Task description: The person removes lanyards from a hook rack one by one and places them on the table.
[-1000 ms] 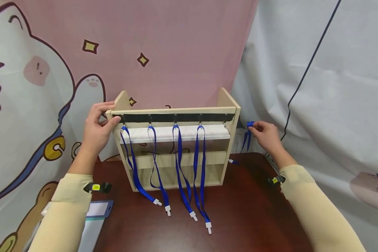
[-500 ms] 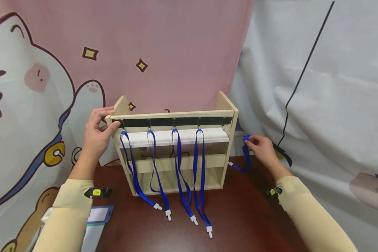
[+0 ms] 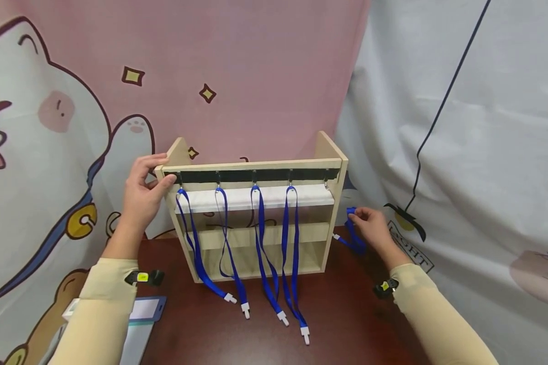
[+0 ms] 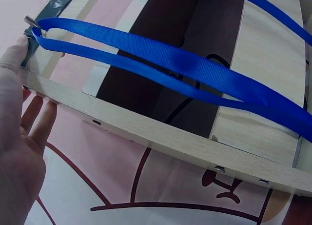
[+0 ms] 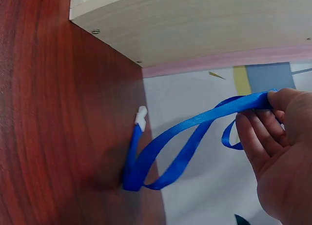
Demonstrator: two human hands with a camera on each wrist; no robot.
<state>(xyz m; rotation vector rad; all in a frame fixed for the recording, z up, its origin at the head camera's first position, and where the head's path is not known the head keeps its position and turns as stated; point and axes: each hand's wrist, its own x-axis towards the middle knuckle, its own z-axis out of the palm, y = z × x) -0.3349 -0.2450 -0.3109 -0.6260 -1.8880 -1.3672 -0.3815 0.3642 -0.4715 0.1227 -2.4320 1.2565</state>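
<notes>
My left hand [image 3: 142, 190] grips the upper left corner of a wooden rack [image 3: 274, 165], thumb on the front and fingers around the outer side. Several blue lanyards [image 3: 262, 238] hang from hooks on the rack's black strip, their white clips lying on the table. The rightmost hook [image 3: 327, 183] bears no lanyard. Beyond the rack's right side, my right hand [image 3: 372, 228] pinches another blue lanyard [image 5: 195, 120] between thumb and fingers. Its band droops to the table in a fold, and its white clip [image 5: 140, 117] lies by the rack's lower right side.
Under the left forearm, a blue-edged card holder [image 3: 148, 309] and a pale flat item [image 3: 137, 339] lie on the dark red table [image 3: 356, 314]. A printed pink curtain [image 3: 274, 71] hangs behind, and a white one [image 3: 475, 167] with a black cord [image 3: 443, 104] to the right.
My right hand has come down and slightly left, lowering the lanyard so that its band folds onto the table. My left hand keeps its hold on the rack corner.
</notes>
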